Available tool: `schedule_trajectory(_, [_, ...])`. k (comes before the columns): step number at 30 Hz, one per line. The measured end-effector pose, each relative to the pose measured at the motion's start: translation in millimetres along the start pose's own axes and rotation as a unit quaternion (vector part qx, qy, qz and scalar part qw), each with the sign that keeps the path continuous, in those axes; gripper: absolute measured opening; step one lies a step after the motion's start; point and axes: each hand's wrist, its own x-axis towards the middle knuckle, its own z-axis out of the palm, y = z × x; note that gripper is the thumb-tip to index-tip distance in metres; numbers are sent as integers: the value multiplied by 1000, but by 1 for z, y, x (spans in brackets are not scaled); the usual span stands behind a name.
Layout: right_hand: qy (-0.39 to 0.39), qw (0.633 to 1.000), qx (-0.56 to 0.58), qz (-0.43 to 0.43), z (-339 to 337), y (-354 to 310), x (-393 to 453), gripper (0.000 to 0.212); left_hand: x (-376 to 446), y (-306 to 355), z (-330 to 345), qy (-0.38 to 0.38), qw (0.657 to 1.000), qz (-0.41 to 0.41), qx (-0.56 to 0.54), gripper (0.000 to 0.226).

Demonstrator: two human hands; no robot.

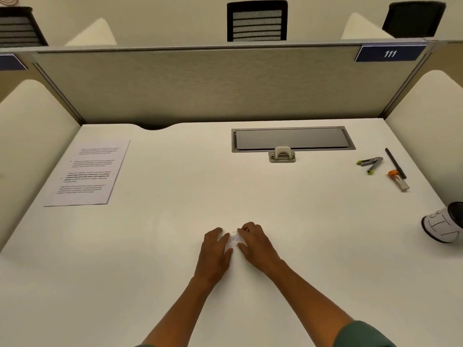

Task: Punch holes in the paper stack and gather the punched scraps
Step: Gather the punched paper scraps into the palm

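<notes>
A small heap of white punched paper scraps [233, 239] lies on the white desk [175, 246] in front of me. My left hand [215, 249] rests on the desk at the heap's left side, fingers touching it. My right hand [253, 242] cups the heap from the right, fingers bent down onto the desk. The printed paper stack [87, 172] lies flat at the far left. A beige hole punch [282, 154] stands at the back, just in front of the grey cable hatch [292, 138].
At the right lie a grey-green stapler [370, 164], a black pen [395, 162] and a clear tube with an orange cap [398, 181]. A white cup [443, 225] lies tipped at the right edge. Grey partition walls enclose the desk.
</notes>
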Motion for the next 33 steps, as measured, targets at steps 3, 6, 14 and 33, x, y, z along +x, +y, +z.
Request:
schedule_trajectory(3, [-15,1000,-3,-4,7,-7,2,35,4,4,-1,-8,1000,-8,-17,40])
schedule_trajectory(6, [-18,992,104,66,11,-17,2,19,10,4,-1,-26,997,-34,-67,34])
schedule_trajectory(14, [23,945,260,196,14,-30,6,11,21,12,3,-5,937,-185,-297,9])
schedule_trajectory(33, [91,963,155,198,4,-31,9,16,24,3,-1,-31,997,2,-66,13])
